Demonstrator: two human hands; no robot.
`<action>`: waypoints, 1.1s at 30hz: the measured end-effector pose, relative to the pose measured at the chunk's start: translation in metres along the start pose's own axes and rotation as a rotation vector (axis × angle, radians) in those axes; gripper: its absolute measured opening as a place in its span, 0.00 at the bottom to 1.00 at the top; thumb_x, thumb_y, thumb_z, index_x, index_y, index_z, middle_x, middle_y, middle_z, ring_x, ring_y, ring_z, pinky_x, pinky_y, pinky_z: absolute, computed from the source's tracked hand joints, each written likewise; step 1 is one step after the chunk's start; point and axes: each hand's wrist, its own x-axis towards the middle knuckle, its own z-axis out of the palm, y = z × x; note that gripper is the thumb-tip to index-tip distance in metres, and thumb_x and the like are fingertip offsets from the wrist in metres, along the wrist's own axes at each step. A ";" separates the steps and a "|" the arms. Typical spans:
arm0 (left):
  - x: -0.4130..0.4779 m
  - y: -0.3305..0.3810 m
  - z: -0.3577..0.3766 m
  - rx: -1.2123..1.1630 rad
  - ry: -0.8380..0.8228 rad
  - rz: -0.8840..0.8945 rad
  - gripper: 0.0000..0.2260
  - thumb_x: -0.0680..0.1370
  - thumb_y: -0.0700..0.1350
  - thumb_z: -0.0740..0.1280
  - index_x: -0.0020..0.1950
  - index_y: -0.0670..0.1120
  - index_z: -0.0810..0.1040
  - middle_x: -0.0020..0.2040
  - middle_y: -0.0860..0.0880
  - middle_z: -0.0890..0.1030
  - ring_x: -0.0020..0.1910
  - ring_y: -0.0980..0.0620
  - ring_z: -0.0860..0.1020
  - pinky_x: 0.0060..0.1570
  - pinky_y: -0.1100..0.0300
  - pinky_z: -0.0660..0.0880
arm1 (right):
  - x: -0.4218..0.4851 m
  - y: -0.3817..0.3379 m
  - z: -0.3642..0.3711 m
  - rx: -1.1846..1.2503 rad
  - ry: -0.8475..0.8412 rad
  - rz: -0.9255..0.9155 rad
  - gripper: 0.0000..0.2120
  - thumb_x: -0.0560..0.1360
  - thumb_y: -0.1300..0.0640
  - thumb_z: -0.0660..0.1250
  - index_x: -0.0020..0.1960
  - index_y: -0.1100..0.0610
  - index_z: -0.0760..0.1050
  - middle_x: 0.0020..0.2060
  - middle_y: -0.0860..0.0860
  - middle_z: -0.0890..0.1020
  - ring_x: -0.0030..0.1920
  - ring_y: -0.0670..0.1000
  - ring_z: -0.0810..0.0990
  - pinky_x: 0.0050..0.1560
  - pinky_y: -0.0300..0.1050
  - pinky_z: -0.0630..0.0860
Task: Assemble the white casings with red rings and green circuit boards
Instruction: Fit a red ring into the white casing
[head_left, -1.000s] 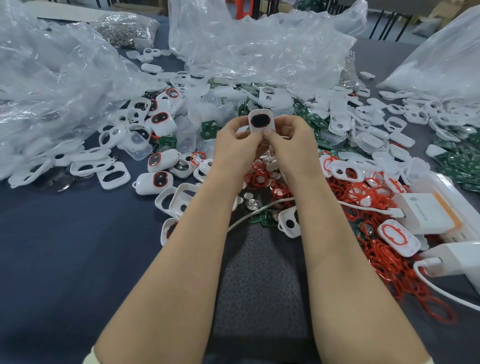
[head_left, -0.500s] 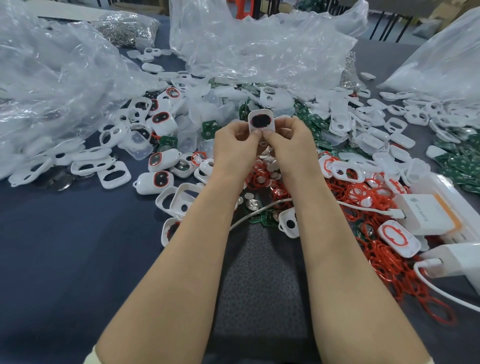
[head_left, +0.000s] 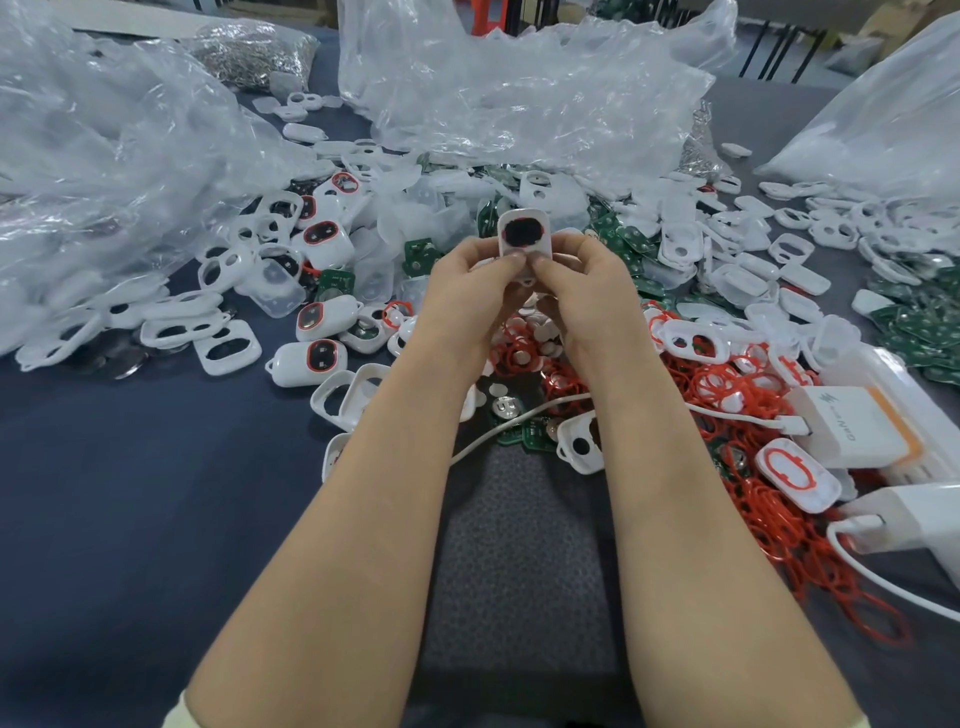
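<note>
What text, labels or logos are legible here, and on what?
Lightning-bolt sign: on the white rectangular block with an orange band.
Grey lettering beside it: turned and blurred, unreadable.
Stamped marks on the round silver coin cell: too small to read.
No other text visible.

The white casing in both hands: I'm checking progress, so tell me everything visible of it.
The white casing is a rounded plastic shell, held upright above the table. Its front opening looks dark, edged by a thin red ring. The left hand and right hand pinch its lower end, thumbs on the front.
</note>
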 end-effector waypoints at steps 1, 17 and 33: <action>0.000 0.000 0.000 0.001 -0.003 0.001 0.04 0.78 0.34 0.64 0.49 0.40 0.77 0.41 0.46 0.80 0.36 0.56 0.80 0.40 0.66 0.79 | 0.000 0.000 0.000 0.005 0.009 -0.005 0.04 0.76 0.64 0.65 0.49 0.56 0.75 0.45 0.57 0.81 0.45 0.52 0.79 0.48 0.47 0.75; 0.001 -0.005 0.001 0.210 0.077 0.093 0.07 0.79 0.36 0.65 0.43 0.47 0.76 0.39 0.49 0.81 0.38 0.56 0.81 0.45 0.63 0.80 | -0.004 -0.002 0.005 -0.093 0.066 -0.029 0.04 0.75 0.60 0.67 0.50 0.57 0.74 0.43 0.52 0.81 0.42 0.49 0.80 0.46 0.46 0.77; 0.000 -0.008 0.002 0.312 0.097 0.128 0.04 0.78 0.37 0.66 0.44 0.45 0.76 0.46 0.40 0.83 0.50 0.41 0.82 0.57 0.43 0.77 | -0.003 -0.001 0.007 -0.159 0.121 -0.018 0.05 0.75 0.61 0.67 0.50 0.60 0.76 0.46 0.56 0.83 0.49 0.55 0.82 0.55 0.55 0.78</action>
